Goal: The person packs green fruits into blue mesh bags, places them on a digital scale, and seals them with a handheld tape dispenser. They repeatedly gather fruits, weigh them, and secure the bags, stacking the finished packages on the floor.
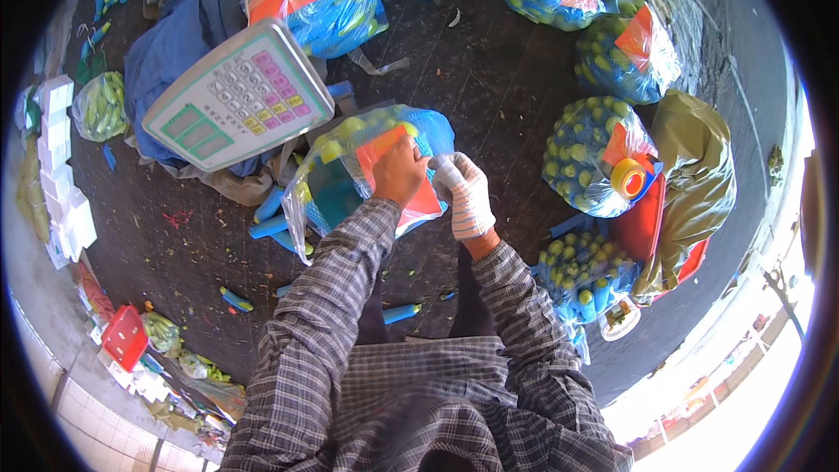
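Before me, a clear plastic bag (298, 200) holds green vegetables in blue foam-net sleeves. An orange-red sheet (377, 147) shows at its right side, beneath my hands. My bare left hand (396, 174) is closed over the sheet and the bag's film; its fingertips are partly hidden. My right hand (465, 193), in a pale knitted glove, has its fingers curled at the bag's right edge, against the left fingertips. Which fold each hand pinches is hard to see. To the upper left of the bag stands a digital scale's keypad and display head (239, 98).
Filled bags, one at the upper left (341, 13) and another at the right (583, 137), surround the dark floor (478, 85). Orange tape (628, 179) rests by a red crate (645, 223). Loose sleeved vegetables (401, 313) lie near my feet. White boxes (59, 170) line the left.
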Demonstrator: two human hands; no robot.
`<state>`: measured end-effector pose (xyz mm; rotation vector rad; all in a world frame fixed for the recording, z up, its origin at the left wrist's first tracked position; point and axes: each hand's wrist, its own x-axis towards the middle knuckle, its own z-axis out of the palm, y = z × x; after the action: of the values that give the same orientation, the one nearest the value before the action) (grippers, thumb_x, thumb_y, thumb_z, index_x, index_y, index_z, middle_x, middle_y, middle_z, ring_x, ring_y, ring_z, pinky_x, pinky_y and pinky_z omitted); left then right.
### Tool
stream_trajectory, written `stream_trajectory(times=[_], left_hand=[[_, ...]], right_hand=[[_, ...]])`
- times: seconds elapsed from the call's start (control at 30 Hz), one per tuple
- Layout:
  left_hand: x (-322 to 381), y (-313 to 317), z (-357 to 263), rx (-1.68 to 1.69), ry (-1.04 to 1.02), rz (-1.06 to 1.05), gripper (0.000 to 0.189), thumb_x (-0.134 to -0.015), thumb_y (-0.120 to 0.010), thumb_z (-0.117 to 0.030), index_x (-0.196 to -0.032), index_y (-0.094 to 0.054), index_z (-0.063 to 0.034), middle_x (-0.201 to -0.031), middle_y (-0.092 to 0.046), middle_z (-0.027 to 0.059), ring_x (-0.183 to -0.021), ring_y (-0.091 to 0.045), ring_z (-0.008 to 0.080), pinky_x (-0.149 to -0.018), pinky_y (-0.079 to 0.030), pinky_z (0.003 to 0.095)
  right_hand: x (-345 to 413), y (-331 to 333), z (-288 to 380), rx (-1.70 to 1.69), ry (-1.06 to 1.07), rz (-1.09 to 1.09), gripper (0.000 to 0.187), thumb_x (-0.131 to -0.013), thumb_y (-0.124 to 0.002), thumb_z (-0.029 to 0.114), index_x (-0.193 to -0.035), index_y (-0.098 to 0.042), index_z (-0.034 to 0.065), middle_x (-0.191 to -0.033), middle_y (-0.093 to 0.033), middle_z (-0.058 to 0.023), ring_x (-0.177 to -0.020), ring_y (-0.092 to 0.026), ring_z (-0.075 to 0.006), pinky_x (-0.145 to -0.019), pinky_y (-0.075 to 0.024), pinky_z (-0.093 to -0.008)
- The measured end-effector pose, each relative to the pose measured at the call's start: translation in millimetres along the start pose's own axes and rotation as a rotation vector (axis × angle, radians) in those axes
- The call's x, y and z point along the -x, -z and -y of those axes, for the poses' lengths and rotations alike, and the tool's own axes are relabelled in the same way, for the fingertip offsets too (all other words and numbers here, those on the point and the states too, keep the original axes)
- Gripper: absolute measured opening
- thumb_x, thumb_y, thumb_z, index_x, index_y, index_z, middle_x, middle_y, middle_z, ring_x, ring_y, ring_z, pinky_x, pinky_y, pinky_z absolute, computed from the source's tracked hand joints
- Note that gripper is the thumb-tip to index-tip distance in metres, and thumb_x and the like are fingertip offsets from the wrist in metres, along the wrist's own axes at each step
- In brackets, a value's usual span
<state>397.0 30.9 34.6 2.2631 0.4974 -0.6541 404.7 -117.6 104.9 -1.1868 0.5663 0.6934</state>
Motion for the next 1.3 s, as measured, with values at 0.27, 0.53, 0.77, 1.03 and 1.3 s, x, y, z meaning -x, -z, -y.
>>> stream_trajectory(times=[0.27, 0.53, 0.77, 1.03, 1.3], left_hand=[[-15.2, -15.2, 12.2, -0.272, 0.024, -0.008, 0.039, -0.09, -0.08, -0.033, -0.111, -0.066, -0.0034, -0.104, -0.076, 0.02, -0.103, -0.073, 0.0421, -0.09, -0.058, 0.0548], [-23.2, -39.1, 4.9, -0.369, 0.04, -0.054, 0.044, -0.088, -0.079, -0.034, -0.117, -0.068, -0.0022, -0.103, -0.076, 0.0218, -0.1, -0.075, 0.0423, -0.085, -0.059, 0.0558], [-20.4, -31.6, 54.6, -0.19, -0.074, -0.184, 0.041, -0.085, -0.08, -0.033, -0.112, -0.066, -0.0058, -0.094, -0.073, 0.0191, -0.087, -0.073, 0.0417, -0.074, -0.057, 0.0564], [172.4, 87.6, 76.9, -0.1, 0.058, -0.974, 0.067, -0.073, -0.094, -0.01, -0.132, -0.063, -0.0052, -0.132, -0.066, 0.0153, -0.124, -0.061, 0.0377, -0.106, -0.045, 0.0534], [177.3, 96.6, 183.0, 1.797, 0.559, -0.461, 0.028, -0.103, -0.066, -0.031, -0.097, -0.071, -0.0048, -0.069, -0.058, -0.0013, -0.058, -0.054, 0.0142, -0.056, -0.051, 0.0353]], right_hand=[[12.6, -13.1, 12.5, 0.037, 0.004, -0.016, 0.032, -0.099, -0.082, 0.033, -0.092, -0.069, 0.0051, -0.081, -0.06, 0.0053, -0.074, -0.048, -0.0033, -0.066, -0.0412, -0.0247], [28.4, 3.8, 15.5, 0.318, -0.001, 0.016, 0.043, -0.094, -0.086, 0.04, -0.093, -0.072, -0.0013, -0.082, -0.07, -0.0016, -0.077, -0.059, -0.0066, -0.07, -0.0528, -0.0294], [34.0, -31.8, 22.4, 0.671, 0.118, 0.108, 0.033, -0.094, -0.085, 0.03, -0.097, -0.073, -0.001, -0.08, -0.07, -0.0028, -0.075, -0.057, -0.0061, -0.069, -0.0516, -0.0293], [44.8, -58.0, 0.2, 1.773, 0.773, 0.133, 0.027, -0.091, -0.079, 0.028, -0.111, -0.074, 0.0095, -0.11, -0.073, -0.015, -0.096, -0.071, -0.0368, -0.096, -0.0517, -0.0511], [-26.4, -207.9, -142.9, 1.847, 0.04, 0.259, 0.026, -0.096, -0.07, 0.028, -0.114, -0.072, 0.0105, -0.113, -0.078, -0.0203, -0.108, -0.075, -0.0425, -0.092, -0.0598, -0.0487]])
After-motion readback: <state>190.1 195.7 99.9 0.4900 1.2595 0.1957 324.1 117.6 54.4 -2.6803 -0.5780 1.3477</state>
